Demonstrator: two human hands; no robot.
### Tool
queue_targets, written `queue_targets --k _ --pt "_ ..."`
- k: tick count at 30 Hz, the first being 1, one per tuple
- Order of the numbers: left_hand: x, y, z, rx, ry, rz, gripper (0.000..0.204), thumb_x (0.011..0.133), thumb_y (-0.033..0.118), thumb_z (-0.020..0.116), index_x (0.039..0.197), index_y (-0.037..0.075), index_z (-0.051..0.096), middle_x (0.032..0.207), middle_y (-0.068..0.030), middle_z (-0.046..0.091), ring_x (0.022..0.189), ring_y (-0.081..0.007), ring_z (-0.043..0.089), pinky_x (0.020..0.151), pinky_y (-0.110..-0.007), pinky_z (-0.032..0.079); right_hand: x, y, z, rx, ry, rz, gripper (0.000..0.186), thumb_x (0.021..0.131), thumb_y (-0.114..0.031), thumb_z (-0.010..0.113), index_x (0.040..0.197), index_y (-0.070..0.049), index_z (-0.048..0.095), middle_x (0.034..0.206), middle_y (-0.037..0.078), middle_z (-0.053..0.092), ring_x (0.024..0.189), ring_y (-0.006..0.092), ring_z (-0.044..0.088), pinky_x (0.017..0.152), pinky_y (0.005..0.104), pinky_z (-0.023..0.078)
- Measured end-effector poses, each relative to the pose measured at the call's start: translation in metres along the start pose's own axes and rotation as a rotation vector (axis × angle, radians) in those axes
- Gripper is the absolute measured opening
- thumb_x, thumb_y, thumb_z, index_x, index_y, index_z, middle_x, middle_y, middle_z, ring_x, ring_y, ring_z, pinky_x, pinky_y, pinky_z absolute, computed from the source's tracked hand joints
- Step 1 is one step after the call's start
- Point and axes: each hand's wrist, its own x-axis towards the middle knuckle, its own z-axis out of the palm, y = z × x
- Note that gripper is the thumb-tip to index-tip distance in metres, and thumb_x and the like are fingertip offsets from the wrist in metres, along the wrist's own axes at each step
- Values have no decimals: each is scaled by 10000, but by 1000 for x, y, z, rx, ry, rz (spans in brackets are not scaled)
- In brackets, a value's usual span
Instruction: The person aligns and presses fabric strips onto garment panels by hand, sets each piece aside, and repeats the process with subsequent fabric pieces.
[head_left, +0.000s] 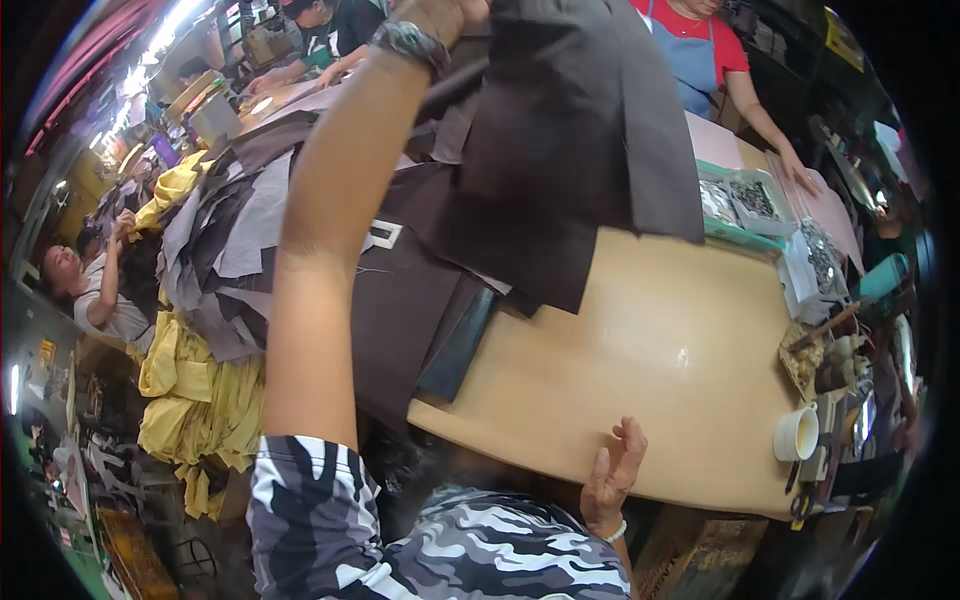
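My left arm is raised across the view, and my left hand [448, 14] is at the top edge, partly cut off. It grips a large dark brown fabric piece [570, 130], which hangs down over the tabletop. Under and beside my forearm lies a heap of dark fabric pieces [395, 320], some showing a grey side. A small whitish rectangular piece [381, 234] lies on the heap. My right hand [612, 478] hovers at the table's near edge, fingers raised and apart, with nothing in it.
The wooden table [640, 360] has a dark flat bar [458, 345] at its left. Trays of metal parts [750, 200] and a white cup [796, 434] stand on the right. Yellow cloth [195, 390] hangs at left. A person in an apron [690, 55] and other people work around.
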Motion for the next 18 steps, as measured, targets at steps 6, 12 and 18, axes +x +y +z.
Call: queue_targets --k 6,12,18 --pt "-32 -48 -8 68 -22 -119 151 734 77 605 845 87 504 828 -66 527 743 -178 531 634 -315 427 0 5 2 -214 -21 -26 537 847 -161 533 1305 74 382 1256 260 456 1150 413 446 984 474 335" --pt "62 -33 -93 162 242 124 264 749 120 603 977 48 491 949 -117 532 844 -226 539 725 -365 439 0 -3 5 -435 14 44 580 857 -258 499 1317 73 375 1266 268 445 1133 425 443 973 492 325" --pt "131 -43 -219 489 573 376 396 765 163 601 1109 9 479 1070 -169 537 945 -274 547 816 -415 451 -7 8 5 -520 2 81 618 853 -329 484 1309 77 390 1241 274 455 1116 431 447 958 509 330"
